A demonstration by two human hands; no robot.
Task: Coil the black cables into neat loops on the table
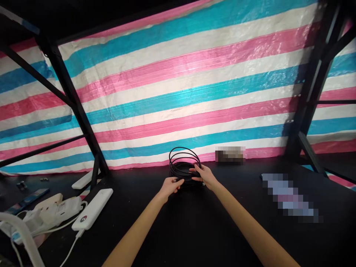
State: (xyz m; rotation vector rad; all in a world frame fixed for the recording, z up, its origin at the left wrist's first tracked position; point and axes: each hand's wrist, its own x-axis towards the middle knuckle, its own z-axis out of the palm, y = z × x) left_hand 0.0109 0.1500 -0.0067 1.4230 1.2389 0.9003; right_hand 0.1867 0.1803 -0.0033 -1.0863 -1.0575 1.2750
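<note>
A coil of black cable stands on the black table near the striped tarp. My left hand pinches a cable end at the coil's lower left. On the coil's right side my right hand grips the looped strands, fingers curled around them. Both forearms reach forward from the bottom of the view.
A pink, blue and white striped tarp hangs behind the table. Black frame posts rise at left and right. A white power bank and white chargers with cords lie at left. Blurred patches sit at right.
</note>
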